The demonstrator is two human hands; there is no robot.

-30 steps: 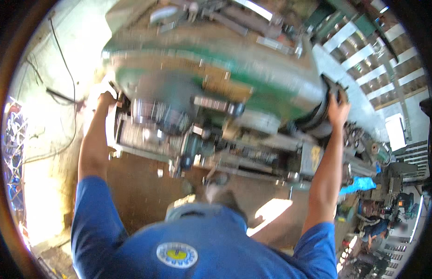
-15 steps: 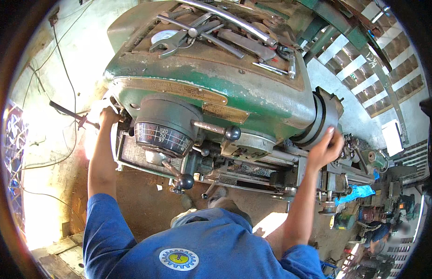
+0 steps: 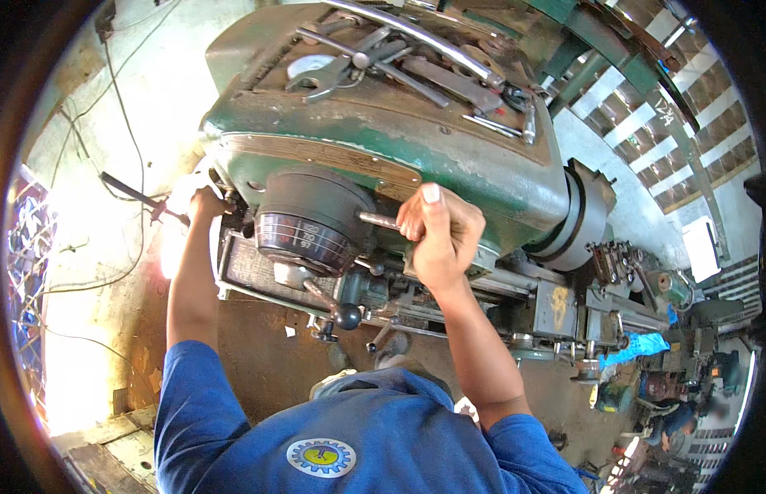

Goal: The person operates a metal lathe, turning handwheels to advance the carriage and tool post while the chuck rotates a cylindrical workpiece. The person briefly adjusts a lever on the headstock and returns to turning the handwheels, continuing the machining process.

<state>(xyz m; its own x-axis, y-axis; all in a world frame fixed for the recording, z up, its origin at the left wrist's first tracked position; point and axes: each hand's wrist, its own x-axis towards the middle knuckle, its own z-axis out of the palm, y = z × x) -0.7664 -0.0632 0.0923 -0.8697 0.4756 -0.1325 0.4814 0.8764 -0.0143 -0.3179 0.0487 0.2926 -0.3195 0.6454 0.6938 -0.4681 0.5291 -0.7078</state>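
A green lathe headstock [image 3: 383, 140] fills the upper middle of the view. On its front is a round dark speed dial [image 3: 305, 239] with a number band. My right hand [image 3: 445, 235] is closed round the end of the dial's lever [image 3: 378, 219], hiding its ball knob. Further left, my left hand [image 3: 208, 204] is curled against the headstock's left end, next to dark fittings; what its fingers hold is hidden. Below the dial hangs a second lever with a black ball knob [image 3: 346, 316]. The chuck [image 3: 574, 216] projects from the headstock's right end, with no hand on it.
On the headstock top lie an open-end wrench [image 3: 321, 78], a T-shaped chuck key [image 3: 362, 61], a long chrome bar [image 3: 416, 37] and other tools. The lathe bed and carriage [image 3: 556, 305] extend right. A rod [image 3: 132, 188] juts out at the left. Another person [image 3: 671, 420] is at the far right.
My right hand has left the chuck and moved left onto the dial's lever, closing on it. The left hand stays at the headstock's end. The whole view has shifted slightly.
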